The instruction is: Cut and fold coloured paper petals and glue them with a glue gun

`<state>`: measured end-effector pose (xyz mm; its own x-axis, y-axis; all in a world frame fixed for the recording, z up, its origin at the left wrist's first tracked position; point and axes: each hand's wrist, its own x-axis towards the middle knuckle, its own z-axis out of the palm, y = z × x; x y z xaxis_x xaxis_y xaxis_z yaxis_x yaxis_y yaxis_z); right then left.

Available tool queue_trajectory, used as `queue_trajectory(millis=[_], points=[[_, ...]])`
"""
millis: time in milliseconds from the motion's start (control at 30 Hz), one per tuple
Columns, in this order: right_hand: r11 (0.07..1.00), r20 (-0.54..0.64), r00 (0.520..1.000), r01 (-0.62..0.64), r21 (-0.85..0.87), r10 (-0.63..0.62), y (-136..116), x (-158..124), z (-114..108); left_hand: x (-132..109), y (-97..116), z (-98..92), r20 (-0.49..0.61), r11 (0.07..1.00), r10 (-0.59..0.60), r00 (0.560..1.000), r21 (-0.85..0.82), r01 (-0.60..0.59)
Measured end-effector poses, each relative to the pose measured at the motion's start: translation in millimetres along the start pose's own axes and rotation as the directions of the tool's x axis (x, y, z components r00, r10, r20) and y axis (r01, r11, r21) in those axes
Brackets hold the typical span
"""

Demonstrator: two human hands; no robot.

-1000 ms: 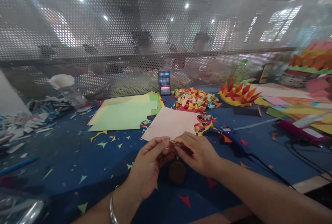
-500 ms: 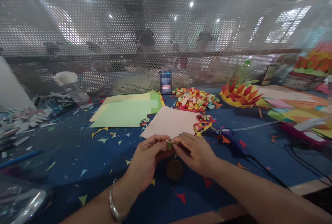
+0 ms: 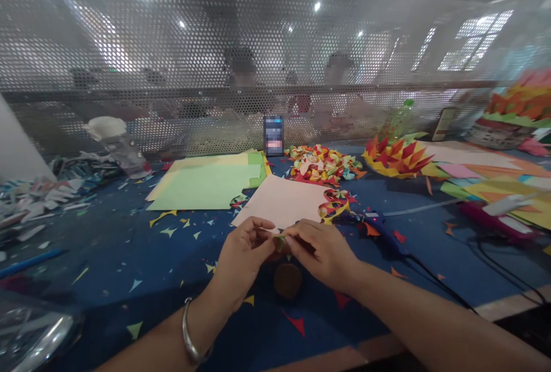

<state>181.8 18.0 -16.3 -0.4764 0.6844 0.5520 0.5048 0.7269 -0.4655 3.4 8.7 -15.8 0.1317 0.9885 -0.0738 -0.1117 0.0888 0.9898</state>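
Observation:
Between the fingertips of both hands is a small green piece of paper point(image 3: 280, 240), partly covered by the fingers. My left hand point(image 3: 243, 260), with a silver bangle at its wrist, pinches the left side of it. My right hand point(image 3: 322, 252) pinches the right side, its fingers curled. Just below the hands sits a round brown disc point(image 3: 288, 281) on the blue table. A pale pink sheet of paper point(image 3: 279, 200) lies directly beyond the fingers, with curled colourful paper pieces point(image 3: 334, 205) at its right corner.
Light green sheets point(image 3: 202, 182) lie at the back left, and a heap of small folded papers point(image 3: 321, 164) at the back middle. A blue glue gun point(image 3: 385, 235) with a black cord rests at right. A phone point(image 3: 274, 135) stands against the perforated screen point(image 3: 185, 62). Paper scraps dot the table.
The fingers have shifted slightly on the green paper, which now shows less. My left index finger is raised a little more. The whole view has moved slightly.

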Motion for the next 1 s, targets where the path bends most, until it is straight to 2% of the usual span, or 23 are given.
queue_trajectory(millis=[100, 267, 367, 467, 633, 767, 867, 933, 1000], points=[[0.996, -0.002, 0.998, -0.057, 0.067, 0.057, -2.3, 2.1, -2.9, 1.3, -0.7, -1.3, 0.028, 0.994, 0.083, 0.996, 0.071, -0.085], [0.944, 0.041, 0.974, -0.228, 0.238, 0.225, -4.1, 4.9, -6.4, -3.5, 6.8, -2.6, 0.109, 0.959, 0.221, 0.969, 0.158, -0.237], [0.893, 0.087, 0.957, -0.290, 0.344, 0.278, -4.5, 4.7, -7.2, -10.2, 15.1, -2.1, 0.170, 0.888, 0.324, 0.931, 0.285, -0.361], [0.890, 0.121, 0.956, -0.292, 0.351, 0.266, -4.2, 5.0, -8.1, -14.1, 19.8, -1.8, 0.209, 0.815, 0.375, 0.903, 0.391, -0.429], [0.949, 0.136, 0.955, -0.281, 0.140, 0.263, 0.0, 7.0, -18.9, -6.0, 14.3, -7.9, 0.086, 0.855, 0.331, 0.940, 0.395, -0.337], [0.958, 0.094, 0.958, -0.260, -0.123, 0.272, 6.5, -6.1, -48.1, 2.0, 11.8, -13.9, -0.001, 0.879, 0.309, 0.951, 0.383, -0.285], [0.876, -0.019, 0.926, -0.364, -0.316, 0.378, 17.8, -33.3, -79.4, 1.8, 14.4, -14.0, -0.026, 0.871, 0.317, 0.948, 0.403, -0.280], [0.774, -0.130, 0.883, -0.459, -0.437, 0.450, 29.1, -55.7, -99.0, 0.2, 16.2, -12.6, -0.035, 0.874, 0.313, 0.949, 0.401, -0.273], [0.683, -0.186, 0.829, -0.543, -0.488, 0.527, 41.8, -75.5, -113.5, -0.6, 16.8, -11.1, -0.047, 0.887, 0.304, 0.952, 0.378, -0.265]])
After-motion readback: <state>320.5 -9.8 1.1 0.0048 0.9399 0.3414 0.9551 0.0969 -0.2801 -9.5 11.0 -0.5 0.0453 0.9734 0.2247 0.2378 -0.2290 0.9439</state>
